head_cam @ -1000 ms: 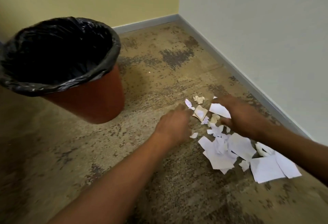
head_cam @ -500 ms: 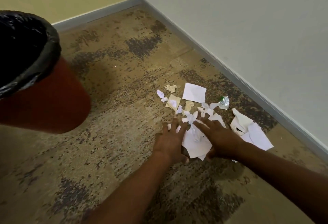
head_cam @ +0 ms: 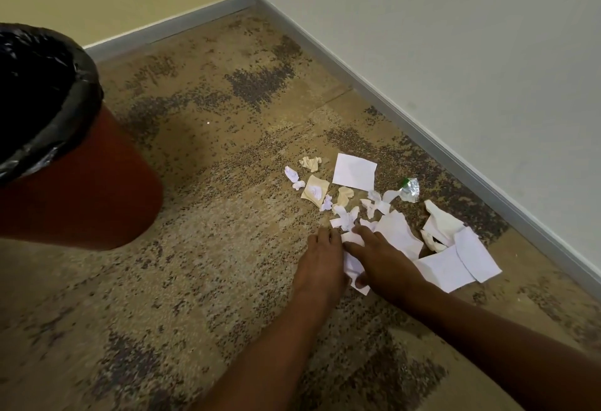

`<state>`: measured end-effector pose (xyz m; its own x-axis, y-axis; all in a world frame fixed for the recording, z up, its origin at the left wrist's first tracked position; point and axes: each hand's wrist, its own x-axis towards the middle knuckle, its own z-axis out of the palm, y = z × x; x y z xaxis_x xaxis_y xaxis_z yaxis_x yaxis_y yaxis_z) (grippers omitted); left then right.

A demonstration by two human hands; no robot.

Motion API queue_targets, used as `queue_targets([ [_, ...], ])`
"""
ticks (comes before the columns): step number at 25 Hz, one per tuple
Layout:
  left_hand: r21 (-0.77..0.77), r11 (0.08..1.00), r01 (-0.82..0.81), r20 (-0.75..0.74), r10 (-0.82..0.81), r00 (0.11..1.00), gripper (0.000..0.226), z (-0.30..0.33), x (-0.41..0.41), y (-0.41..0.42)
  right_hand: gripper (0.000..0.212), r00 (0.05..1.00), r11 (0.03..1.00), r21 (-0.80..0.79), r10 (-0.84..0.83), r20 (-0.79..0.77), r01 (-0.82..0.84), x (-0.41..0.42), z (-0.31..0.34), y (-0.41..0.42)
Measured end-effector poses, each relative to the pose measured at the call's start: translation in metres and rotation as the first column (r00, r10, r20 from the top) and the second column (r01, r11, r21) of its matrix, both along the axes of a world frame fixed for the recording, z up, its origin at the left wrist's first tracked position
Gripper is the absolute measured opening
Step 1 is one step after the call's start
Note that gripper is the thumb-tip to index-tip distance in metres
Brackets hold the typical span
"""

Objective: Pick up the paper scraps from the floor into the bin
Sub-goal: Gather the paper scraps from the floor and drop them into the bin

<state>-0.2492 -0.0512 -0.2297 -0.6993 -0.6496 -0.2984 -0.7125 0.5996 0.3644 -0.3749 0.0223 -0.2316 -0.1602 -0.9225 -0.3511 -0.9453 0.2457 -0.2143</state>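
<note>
Several white and beige paper scraps (head_cam: 354, 171) lie scattered on the carpet near the right wall. My left hand (head_cam: 320, 259) and my right hand (head_cam: 379, 261) press together on the floor, squeezing a bunch of white scraps (head_cam: 353, 264) between them. More torn sheets (head_cam: 455, 257) lie just right of my right hand. The red bin (head_cam: 81, 189) with a black liner (head_cam: 65, 111) stands at the left, well apart from the scraps.
The brown patterned carpet (head_cam: 211, 248) runs to a grey baseboard (head_cam: 439, 147) along the right wall and another at the back. A crumpled clear wrapper (head_cam: 409, 190) with a green spot lies among the scraps near the wall.
Both hands drew back from the far scraps toward me and closed together, gathering white scraps between them. The view swung right, pushing the bin toward the left edge.
</note>
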Motion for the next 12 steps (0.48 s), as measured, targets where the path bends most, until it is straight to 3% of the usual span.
queue_targets([
  [3, 0.034, 0.998, -0.052, -0.054, 0.054, 0.997, 0.059, -0.001, -0.001, -0.001, 0.049, 0.998, 0.998, -0.037, -0.04, 0.045, 0.042, 0.0, -0.002, 0.001],
  [7, 0.07, 0.99, -0.124, -0.171, 0.135, 0.976, 0.018, -0.002, 0.0, 0.002, 0.043, 0.997, 0.997, -0.058, -0.056, 0.052, 0.059, 0.004, 0.0, 0.0],
  [12, 0.237, 0.956, -0.173, -0.204, 0.223, 0.953, 0.022, 0.013, -0.002, -0.009, 0.036, 0.992, 0.99, -0.101, -0.086, 0.088, 0.095, 0.006, 0.011, -0.007],
])
